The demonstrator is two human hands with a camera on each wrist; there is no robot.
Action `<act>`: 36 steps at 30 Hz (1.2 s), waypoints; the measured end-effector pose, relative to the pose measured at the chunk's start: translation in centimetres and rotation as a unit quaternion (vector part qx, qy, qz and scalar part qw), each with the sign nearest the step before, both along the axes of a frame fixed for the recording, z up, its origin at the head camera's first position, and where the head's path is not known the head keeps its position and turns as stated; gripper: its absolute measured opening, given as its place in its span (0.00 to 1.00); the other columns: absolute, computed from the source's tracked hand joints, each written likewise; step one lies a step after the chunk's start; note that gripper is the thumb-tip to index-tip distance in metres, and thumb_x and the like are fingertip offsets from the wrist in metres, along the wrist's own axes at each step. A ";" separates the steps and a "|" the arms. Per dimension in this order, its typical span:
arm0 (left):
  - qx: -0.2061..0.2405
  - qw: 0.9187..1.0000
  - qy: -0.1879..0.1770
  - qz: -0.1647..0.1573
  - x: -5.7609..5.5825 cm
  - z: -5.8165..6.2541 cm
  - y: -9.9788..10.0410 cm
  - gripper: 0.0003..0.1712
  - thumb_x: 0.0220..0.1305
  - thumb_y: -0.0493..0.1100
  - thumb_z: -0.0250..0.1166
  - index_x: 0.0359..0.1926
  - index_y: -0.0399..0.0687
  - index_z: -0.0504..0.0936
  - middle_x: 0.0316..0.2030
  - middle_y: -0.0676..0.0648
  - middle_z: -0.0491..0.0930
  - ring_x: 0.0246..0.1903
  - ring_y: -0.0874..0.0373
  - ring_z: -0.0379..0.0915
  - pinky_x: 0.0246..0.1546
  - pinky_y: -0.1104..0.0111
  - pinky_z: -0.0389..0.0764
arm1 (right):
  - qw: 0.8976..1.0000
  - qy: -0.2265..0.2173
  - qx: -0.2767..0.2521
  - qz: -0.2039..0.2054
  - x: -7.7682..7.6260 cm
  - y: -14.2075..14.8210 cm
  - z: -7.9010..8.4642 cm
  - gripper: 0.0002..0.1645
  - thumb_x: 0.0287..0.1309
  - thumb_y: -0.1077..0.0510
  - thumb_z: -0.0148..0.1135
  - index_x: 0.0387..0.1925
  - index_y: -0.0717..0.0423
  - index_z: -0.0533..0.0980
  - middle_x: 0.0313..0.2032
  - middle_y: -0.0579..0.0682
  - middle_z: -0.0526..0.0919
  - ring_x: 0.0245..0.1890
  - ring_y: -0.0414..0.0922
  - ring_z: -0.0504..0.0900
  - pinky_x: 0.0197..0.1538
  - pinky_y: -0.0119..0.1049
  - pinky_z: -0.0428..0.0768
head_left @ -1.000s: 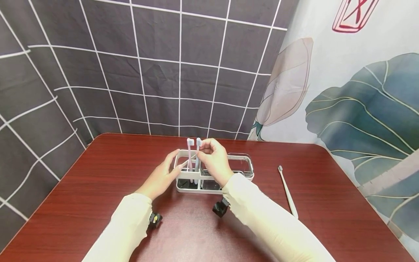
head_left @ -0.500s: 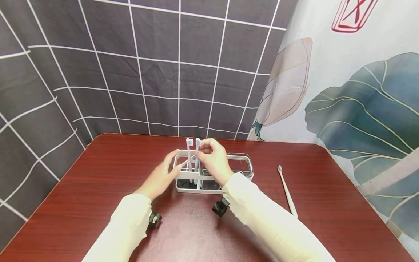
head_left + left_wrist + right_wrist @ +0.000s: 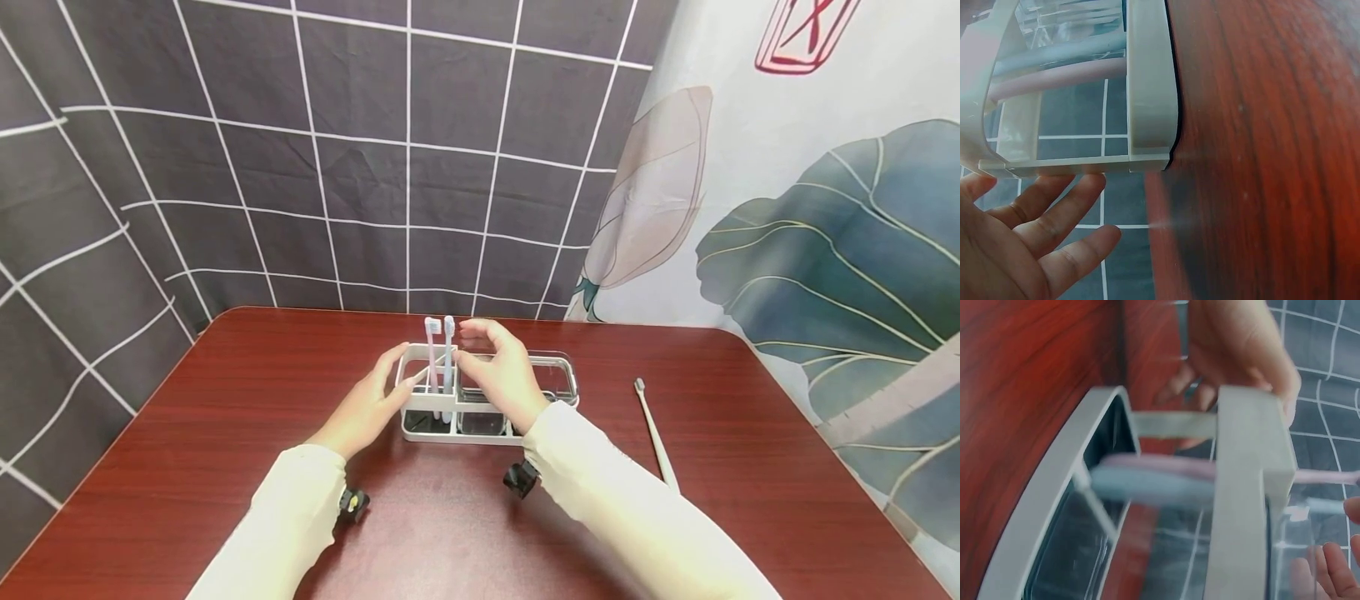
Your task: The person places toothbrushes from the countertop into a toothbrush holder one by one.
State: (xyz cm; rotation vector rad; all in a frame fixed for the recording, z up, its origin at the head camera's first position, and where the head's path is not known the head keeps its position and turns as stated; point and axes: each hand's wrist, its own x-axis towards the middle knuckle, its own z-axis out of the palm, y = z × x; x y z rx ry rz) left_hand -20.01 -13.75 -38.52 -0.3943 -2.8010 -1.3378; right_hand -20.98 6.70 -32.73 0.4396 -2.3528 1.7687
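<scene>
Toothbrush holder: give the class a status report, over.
Left hand touching toothbrush holder. Right hand open, holding nothing. Light-blue toothbrush and pink toothbrush standing in holder. Pale toothbrush on table, clear of holder.

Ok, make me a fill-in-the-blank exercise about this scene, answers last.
1. The pink toothbrush stands beside a pale ____ one in the holder.
2. A loose toothbrush lies to the ____ of the holder in the head view.
3. The right hand is nearer the loose toothbrush than the ____ hand.

Missing words: blue; right; left.
</scene>
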 end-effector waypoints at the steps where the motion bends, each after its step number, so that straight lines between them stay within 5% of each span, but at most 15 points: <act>1: -0.001 1.000 0.001 0.000 0.0 0.0 0.0 0.37 0.70 0.55 0.53 0.74 0.52 0.52 0.69 0.39 0.61 0.65 0.39 0.63 0.64 0.43 0.61 | 1.000 0.010 0.015 -0.001 0.0 0.2 0.0 0.21 0.53 0.68 0.66 0.51 0.64 0.76 0.47 0.61 0.81 0.49 0.53 0.81 0.51 0.41 0.80; 5: 0.000 1.000 -0.002 -0.002 0.1 0.1 0.0 0.37 0.71 0.53 0.53 0.74 0.52 0.52 0.70 0.39 0.60 0.65 0.40 0.62 0.64 0.42 0.61 | 0.992 0.061 0.110 -0.016 0.2 1.3 0.1 0.24 0.55 0.63 0.67 0.55 0.60 0.76 0.50 0.56 0.80 0.52 0.51 0.78 0.55 0.44 0.78; 14: 0.000 1.000 -0.002 -0.005 0.1 0.1 0.1 0.36 0.71 0.51 0.54 0.74 0.51 0.51 0.70 0.39 0.59 0.66 0.38 0.61 0.64 0.42 0.60 | 0.949 0.130 0.284 -0.048 0.3 4.9 -0.1 0.32 0.57 0.51 0.66 0.63 0.52 0.72 0.61 0.52 0.74 0.63 0.49 0.70 0.63 0.48 0.70; 24: -0.002 1.000 -0.014 -0.005 0.1 -0.1 0.0 0.37 0.71 0.53 0.53 0.75 0.53 0.50 0.71 0.40 0.58 0.66 0.39 0.60 0.64 0.41 0.60 | 0.912 0.164 0.369 -0.074 0.2 8.8 -0.5 0.40 0.57 0.43 0.65 0.68 0.52 0.66 0.65 0.55 0.68 0.66 0.53 0.66 0.65 0.52 0.66; 36: -0.008 1.000 0.002 0.002 0.1 0.0 0.1 0.36 0.71 0.54 0.53 0.74 0.52 0.52 0.70 0.40 0.60 0.65 0.39 0.62 0.63 0.43 0.62 | 0.903 0.155 0.384 -0.110 -0.3 12.7 -0.9 0.42 0.57 0.42 0.64 0.68 0.56 0.65 0.66 0.58 0.67 0.67 0.57 0.64 0.66 0.55 0.63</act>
